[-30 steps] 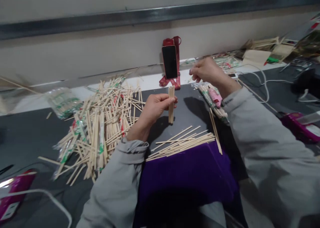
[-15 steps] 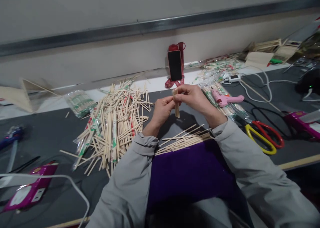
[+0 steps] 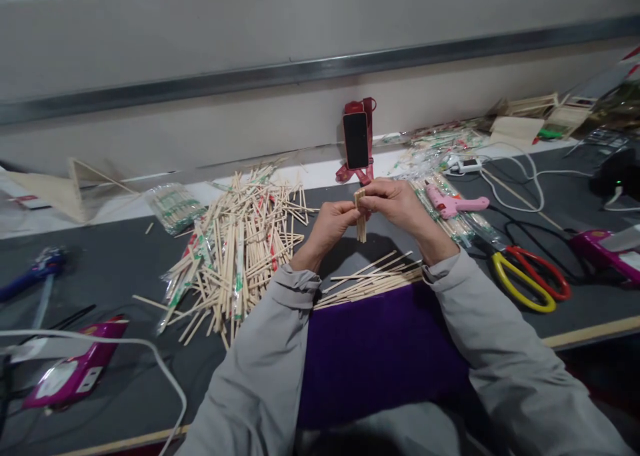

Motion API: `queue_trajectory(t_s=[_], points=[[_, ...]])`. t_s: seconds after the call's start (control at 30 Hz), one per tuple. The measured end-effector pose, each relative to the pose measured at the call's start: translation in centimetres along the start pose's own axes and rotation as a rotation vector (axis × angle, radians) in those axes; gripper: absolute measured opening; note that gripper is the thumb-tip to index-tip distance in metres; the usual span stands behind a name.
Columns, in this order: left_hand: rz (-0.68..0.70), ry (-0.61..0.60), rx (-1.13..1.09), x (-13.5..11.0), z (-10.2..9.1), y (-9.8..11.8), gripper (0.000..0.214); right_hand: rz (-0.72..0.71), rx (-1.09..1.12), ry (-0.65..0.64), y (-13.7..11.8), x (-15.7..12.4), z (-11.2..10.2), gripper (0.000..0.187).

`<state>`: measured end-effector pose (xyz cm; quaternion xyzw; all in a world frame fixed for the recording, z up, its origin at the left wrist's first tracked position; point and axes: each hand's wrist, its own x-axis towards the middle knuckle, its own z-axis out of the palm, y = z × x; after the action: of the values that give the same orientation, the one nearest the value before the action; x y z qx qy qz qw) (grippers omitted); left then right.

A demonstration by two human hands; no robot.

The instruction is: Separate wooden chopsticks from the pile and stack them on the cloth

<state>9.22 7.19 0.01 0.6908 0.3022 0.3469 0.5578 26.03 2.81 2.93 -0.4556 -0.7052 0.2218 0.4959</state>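
Both hands grip a small upright bundle of wooden chopsticks [image 3: 361,229] in front of me. My left hand [image 3: 331,228] pinches it from the left, its thumb and fingers closed on the sticks. On the other side, my right hand [image 3: 395,206] has its fingers closed around the upper part. How many sticks are in the bundle is partly hidden by the fingers. Below the hands, several loose chopsticks [image 3: 375,281] lie along the edge of the purple cloth [image 3: 375,349] on my lap. Left of my left hand spreads a big pile of chopsticks [image 3: 240,243], some in wrappers.
A phone [image 3: 357,141] stands against the wall. To the right lie a pink glue gun [image 3: 455,203], packed chopsticks [image 3: 425,193], red-and-yellow scissors [image 3: 530,279] and white cables [image 3: 537,176]. A blue glue gun [image 3: 43,266] and a magenta device [image 3: 75,369] are at the left.
The camera view has shifted, so the whole scene sits slightly lower and further right. Both hands still hold the bundle; the left fingers are closed nearer its top.
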Motion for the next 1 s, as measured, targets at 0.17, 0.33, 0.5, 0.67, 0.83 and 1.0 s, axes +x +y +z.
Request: queue_trajectory(t_s=[0.17, 0.33, 0.5, 0.67, 0.83, 1.0], points=[[0.014, 0.009, 0.053, -0.1, 0.3, 0.2, 0.031, -0.048, -0.001, -0.006, 0.0, -0.2, -0.2, 0.017], [0.010, 0.041, 0.020, 0.0, 0.7, 0.1, 0.031, -0.016, -0.017, 0.007, 0.5, -0.2, 0.0, 0.017], [-0.003, 0.092, 0.006, 0.0, 1.0, 0.1, 0.027, 0.096, 0.090, 0.091, 0.5, -0.5, 0.4, 0.012], [-0.073, 0.055, 0.000, 0.0, 0.9, 0.2, 0.031, 0.227, 0.221, 0.118, 1.1, -0.7, 0.6, 0.015], [-0.095, 0.043, -0.011, 0.1, 0.8, 0.2, 0.033, 0.262, 0.309, 0.119, 1.8, -0.8, 0.6, 0.019], [-0.121, 0.041, 0.008, 0.1, 0.8, 0.3, 0.031, 0.297, 0.351, 0.120, 1.9, -1.0, 0.5, 0.021]])
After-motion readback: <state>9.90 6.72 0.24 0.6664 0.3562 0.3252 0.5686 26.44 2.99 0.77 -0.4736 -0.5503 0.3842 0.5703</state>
